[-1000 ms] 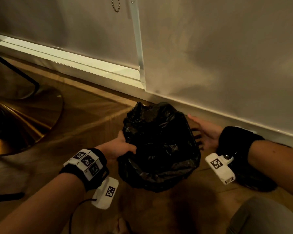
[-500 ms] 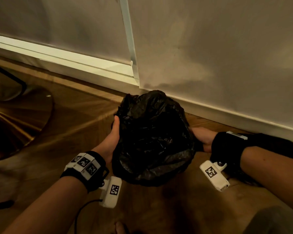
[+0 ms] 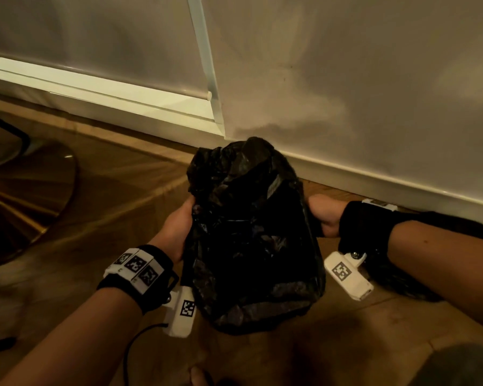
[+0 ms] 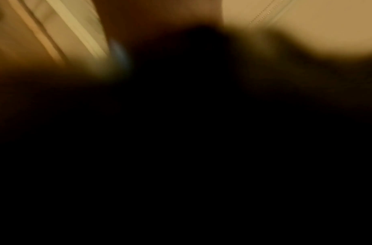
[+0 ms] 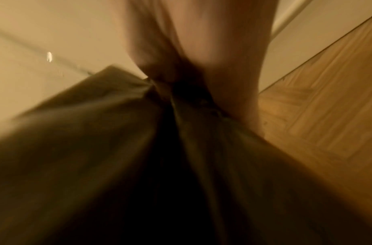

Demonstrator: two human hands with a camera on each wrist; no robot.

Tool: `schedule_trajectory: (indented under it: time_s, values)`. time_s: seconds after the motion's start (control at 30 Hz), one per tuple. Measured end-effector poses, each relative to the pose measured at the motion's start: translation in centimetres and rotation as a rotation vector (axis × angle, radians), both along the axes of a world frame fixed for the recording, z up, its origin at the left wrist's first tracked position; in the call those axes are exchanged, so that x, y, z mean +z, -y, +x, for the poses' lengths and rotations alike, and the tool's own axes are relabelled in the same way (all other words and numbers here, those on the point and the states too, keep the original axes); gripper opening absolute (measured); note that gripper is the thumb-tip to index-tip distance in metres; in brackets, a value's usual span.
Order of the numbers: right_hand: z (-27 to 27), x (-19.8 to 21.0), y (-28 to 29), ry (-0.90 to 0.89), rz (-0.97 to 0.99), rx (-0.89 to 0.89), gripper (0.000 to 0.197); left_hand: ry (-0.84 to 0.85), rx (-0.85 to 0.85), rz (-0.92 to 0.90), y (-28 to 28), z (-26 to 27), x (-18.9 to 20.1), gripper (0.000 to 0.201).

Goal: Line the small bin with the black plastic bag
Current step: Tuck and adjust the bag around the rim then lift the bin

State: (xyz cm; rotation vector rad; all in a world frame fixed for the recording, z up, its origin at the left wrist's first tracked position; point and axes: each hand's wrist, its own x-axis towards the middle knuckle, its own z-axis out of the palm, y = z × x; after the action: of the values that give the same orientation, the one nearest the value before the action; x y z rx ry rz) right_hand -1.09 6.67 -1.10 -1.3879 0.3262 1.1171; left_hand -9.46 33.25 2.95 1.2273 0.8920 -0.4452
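The black plastic bag (image 3: 251, 232) is draped over the small bin on the wooden floor, close to the wall, and hides the bin completely. My left hand (image 3: 179, 227) holds the bag's left side with the thumb up against the plastic; its fingers are hidden behind the folds. My right hand (image 3: 322, 215) grips the bag's right side. In the right wrist view the fingers (image 5: 201, 58) pinch a gathered fold of the bag (image 5: 118, 149). The left wrist view is dark and blurred.
A white skirting board (image 3: 374, 179) and wall run just behind the bin. A round gold base (image 3: 25, 190) lies on the floor at the left. A black cable (image 3: 131, 346) trails under my left forearm. My knee (image 3: 457, 366) is at the bottom right.
Both hands have closed in on the bag's sides; the right hand went from spread beside it to gripping it. The bag now looks taller and pulled lower.
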Motion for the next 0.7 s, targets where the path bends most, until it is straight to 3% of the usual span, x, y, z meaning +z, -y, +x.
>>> schedule_trajectory:
  time_s: [0.17, 0.3, 0.4, 0.47, 0.53, 0.63, 0.7]
  values:
    - [0.1, 0.6, -0.2, -0.015, -0.127, 0.219, 0.021, -0.031, -0.142, 0.064, -0.2, -0.6, 0.4, 0.033]
    - [1.2, 1.6, -0.7, 0.018, -0.229, 0.217, 0.015, -0.055, -0.302, 0.131, -1.2, -0.9, 1.1, 0.023]
    - [1.1, 1.0, -0.9, -0.005, -0.105, 0.23, 0.036, -0.073, -0.405, 0.198, -1.4, -0.8, 1.1, 0.021]
    - [1.0, 1.6, -1.3, 0.035, -0.031, 0.155, 0.039, -0.104, -0.457, 0.259, -1.1, -0.8, 1.1, 0.022]
    - [1.7, 2.3, -1.4, -0.045, 0.109, 0.162, 0.041, -0.129, -0.505, 0.245, -1.0, -0.8, 0.8, 0.02]
    - [2.7, 3.2, -1.0, -0.064, 0.178, 0.306, 0.077, -0.14, -0.499, 0.218, -0.9, -0.9, 0.6, 0.018]
    - [2.5, 3.3, -1.4, 0.007, 0.116, 0.456, 0.088, -0.125, -0.464, 0.221, -0.8, -0.8, 0.3, 0.019]
